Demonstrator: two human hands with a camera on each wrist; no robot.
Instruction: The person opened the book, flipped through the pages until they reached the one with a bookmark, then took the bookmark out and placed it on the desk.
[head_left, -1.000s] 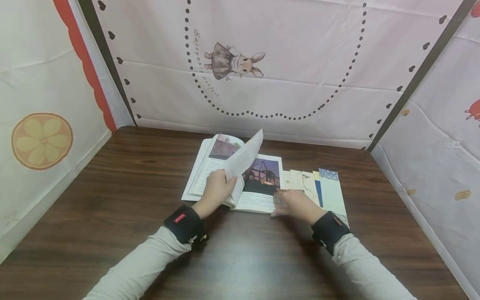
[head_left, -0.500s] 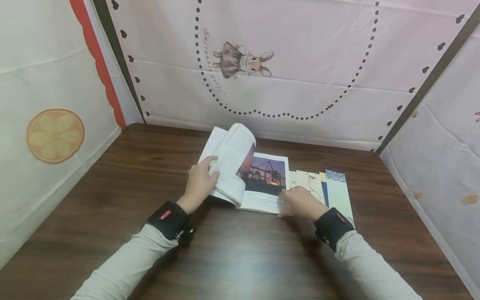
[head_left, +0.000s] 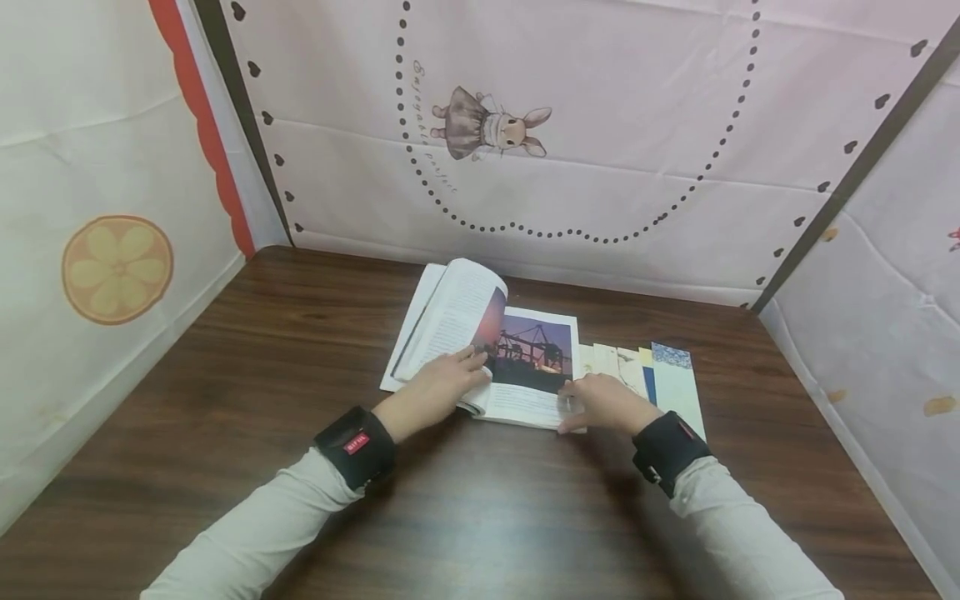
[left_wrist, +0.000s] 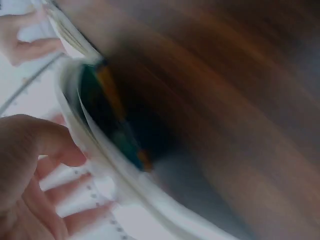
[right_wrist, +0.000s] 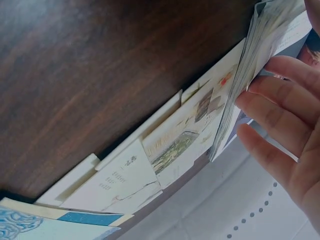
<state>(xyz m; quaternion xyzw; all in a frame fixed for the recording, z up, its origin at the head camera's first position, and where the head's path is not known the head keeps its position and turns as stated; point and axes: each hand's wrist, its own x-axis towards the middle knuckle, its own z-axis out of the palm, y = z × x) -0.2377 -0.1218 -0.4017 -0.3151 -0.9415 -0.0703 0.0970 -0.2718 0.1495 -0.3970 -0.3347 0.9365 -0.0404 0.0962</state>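
Observation:
An open book (head_left: 536, 350) lies on the wooden table, a harbour crane photo at dusk on its right page. Its left-side pages bulge upward. Across the lower part of these pages lies my left hand (head_left: 438, 385), fingers stretched toward the spine. In the left wrist view, the thumb of that left hand (left_wrist: 30, 165) is at the lower edge of the curved pages. My right hand (head_left: 611, 402) rests at the right page's lower outer edge. The right wrist view has the right hand's extended fingers (right_wrist: 272, 112) against the thick page edges.
Several overlapping books or booklets (head_left: 677, 387) fan out to the right of the open book, partly behind the right hand. Patterned cloth walls (head_left: 600, 100) border the dark wooden table (head_left: 480, 517) at the back and both sides.
The left hand turned a bunch of pages over to the left, then moved right onto them near the spine. The raised pages have sunk lower. The right hand stays at the right edge.

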